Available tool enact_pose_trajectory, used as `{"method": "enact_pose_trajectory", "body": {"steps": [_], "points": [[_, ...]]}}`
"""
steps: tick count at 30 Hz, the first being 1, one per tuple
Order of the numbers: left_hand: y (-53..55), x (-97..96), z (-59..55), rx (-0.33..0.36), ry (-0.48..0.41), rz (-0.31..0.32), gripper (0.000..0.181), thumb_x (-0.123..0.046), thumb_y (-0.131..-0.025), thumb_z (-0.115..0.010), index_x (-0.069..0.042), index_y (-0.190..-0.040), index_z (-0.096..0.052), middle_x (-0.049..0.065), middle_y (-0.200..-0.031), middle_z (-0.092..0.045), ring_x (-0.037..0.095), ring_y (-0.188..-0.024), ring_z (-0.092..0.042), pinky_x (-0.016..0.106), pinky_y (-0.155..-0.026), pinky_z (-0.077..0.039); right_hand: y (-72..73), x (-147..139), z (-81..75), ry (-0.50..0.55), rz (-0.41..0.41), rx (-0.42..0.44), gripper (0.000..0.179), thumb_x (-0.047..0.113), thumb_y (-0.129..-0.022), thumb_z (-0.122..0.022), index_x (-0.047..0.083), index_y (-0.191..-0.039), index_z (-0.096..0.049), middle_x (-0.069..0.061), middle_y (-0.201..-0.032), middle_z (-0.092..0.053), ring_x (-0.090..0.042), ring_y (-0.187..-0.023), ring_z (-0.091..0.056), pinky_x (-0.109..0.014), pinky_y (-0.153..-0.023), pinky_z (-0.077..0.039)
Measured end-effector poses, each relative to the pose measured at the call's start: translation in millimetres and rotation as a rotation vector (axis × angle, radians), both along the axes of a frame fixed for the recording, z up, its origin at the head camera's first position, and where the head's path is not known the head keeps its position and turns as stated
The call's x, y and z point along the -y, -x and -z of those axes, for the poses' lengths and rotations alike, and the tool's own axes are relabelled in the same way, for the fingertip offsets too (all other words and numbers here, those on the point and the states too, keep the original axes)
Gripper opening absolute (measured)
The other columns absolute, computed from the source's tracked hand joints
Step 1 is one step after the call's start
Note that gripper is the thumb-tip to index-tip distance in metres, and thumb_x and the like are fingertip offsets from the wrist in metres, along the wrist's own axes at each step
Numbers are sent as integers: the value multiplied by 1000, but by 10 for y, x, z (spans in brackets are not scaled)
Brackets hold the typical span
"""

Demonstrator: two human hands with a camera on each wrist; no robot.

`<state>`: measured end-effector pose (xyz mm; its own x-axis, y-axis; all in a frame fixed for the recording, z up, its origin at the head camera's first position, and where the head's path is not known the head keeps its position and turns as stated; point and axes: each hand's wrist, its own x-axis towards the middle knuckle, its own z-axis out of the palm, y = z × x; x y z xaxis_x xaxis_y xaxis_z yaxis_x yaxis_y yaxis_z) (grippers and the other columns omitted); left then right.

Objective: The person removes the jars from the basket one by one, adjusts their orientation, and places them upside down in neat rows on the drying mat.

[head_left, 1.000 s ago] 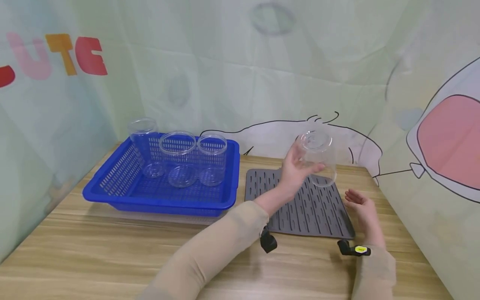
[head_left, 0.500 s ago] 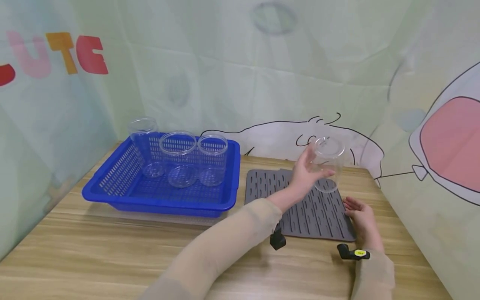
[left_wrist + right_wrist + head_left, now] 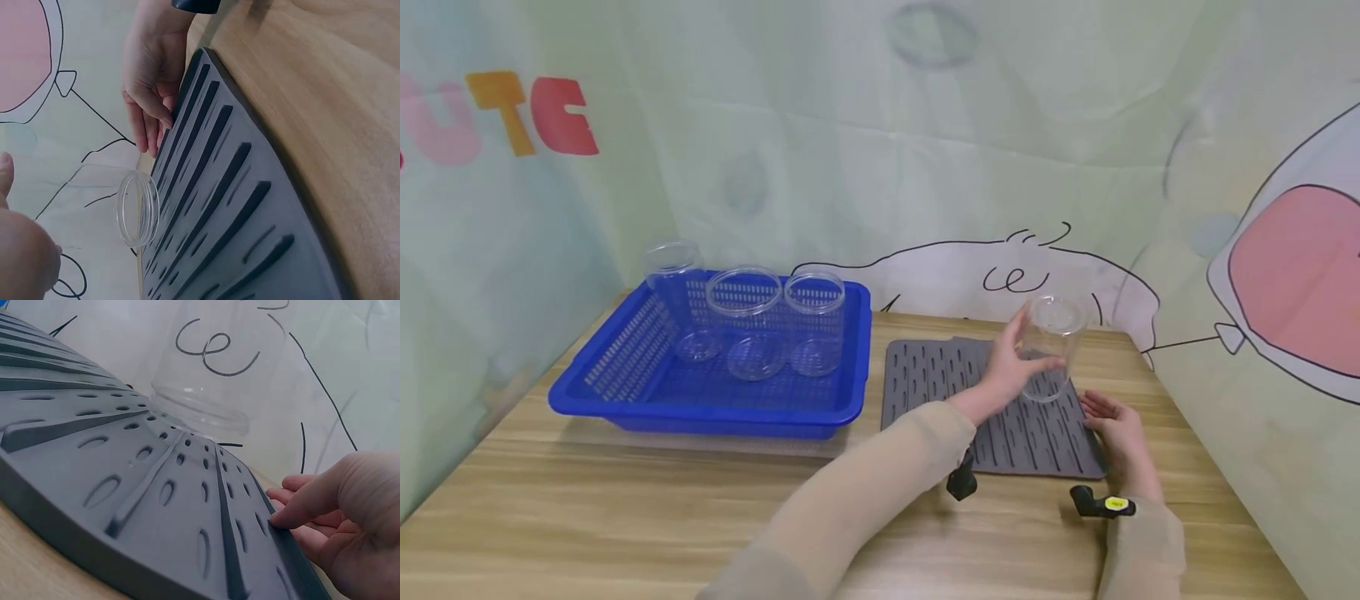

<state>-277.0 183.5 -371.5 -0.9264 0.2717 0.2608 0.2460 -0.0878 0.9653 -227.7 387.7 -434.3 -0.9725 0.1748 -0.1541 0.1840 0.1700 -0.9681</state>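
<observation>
My left hand [image 3: 1006,367] grips a clear cup [image 3: 1051,350] around its side, thumb in front. Base up and slightly tilted, the cup hangs close over a grey drying mat [image 3: 925,375] with raised ridges. Its rimmed mouth shows just above the ridges in the right wrist view. At the mat's right edge is my right hand [image 3: 1122,433], its thumb touching that edge and its fingers relaxed along the outer side. In the left wrist view, part of my left hand [image 3: 25,250] appears beside the cup [image 3: 137,212].
A blue plastic basket [image 3: 700,412] stands left of the mat on the wooden table [image 3: 625,517]. Inside it are three clear cups, mouths up: a tall one [image 3: 673,292], a wide one [image 3: 745,321] and a narrower one [image 3: 815,325]. A printed curtain [image 3: 850,183] closes off the back.
My left hand has carried the cup rightward and lowered it toward the mat. My right hand has moved slightly left to the mat's edge.
</observation>
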Motion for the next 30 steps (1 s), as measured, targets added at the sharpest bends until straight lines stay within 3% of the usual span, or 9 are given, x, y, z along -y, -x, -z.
{"method": "enact_pose_trajectory", "body": {"steps": [2,9,15,21,25,30], "points": [[10,-17,31,-2,6,2,94,-7,-79,-80,-22,-155,-27,-4,-158,-35,16,-144,-35,37,-116,-34,-10,11,6,5,-2,1,62,-16,-90,-46,-14,-148,-24,10,-108,-66,13,-87,-57,-8,-80,-49],[42,-56,80,22,72,39,95,-9,-79,-80,-27,-155,-26,-3,-158,-33,16,-145,-33,39,-117,-33,-33,32,30,-35,0,34,61,-15,-91,-46,-13,-148,-25,-13,-135,-58,14,-87,-56,-7,-80,-49],[126,-97,33,19,169,46,98,-15,-80,-81,-30,-156,-22,2,-158,-35,19,-144,-36,36,-116,-33,-20,25,27,-49,16,35,61,-15,-90,-46,-12,-148,-26,-13,-135,-58,14,-87,-56,-13,-87,-51],[212,-134,-55,14,274,58,97,-19,-81,-81,-25,-157,-20,4,-157,-36,20,-143,-37,35,-117,-33,6,17,24,-53,18,29,61,-15,-90,-45,-12,-148,-26,-11,-134,-58,15,-87,-55,-10,-85,-49],[244,-161,-92,1,311,82,96,-21,-83,-79,-24,-157,-18,4,-158,-35,20,-143,-36,33,-117,-32,22,9,23,-55,19,20,61,-15,-90,-45,-12,-148,-26,-9,-131,-59,14,-87,-55,-12,-87,-50],[270,-179,-115,-18,322,99,94,-21,-84,-78,-23,-157,-19,6,-156,-37,21,-143,-38,34,-116,-34,36,-1,19,-62,27,20,61,-15,-90,-44,-12,-148,-26,-18,-140,-53,14,-87,-55,-11,-87,-49]]}}
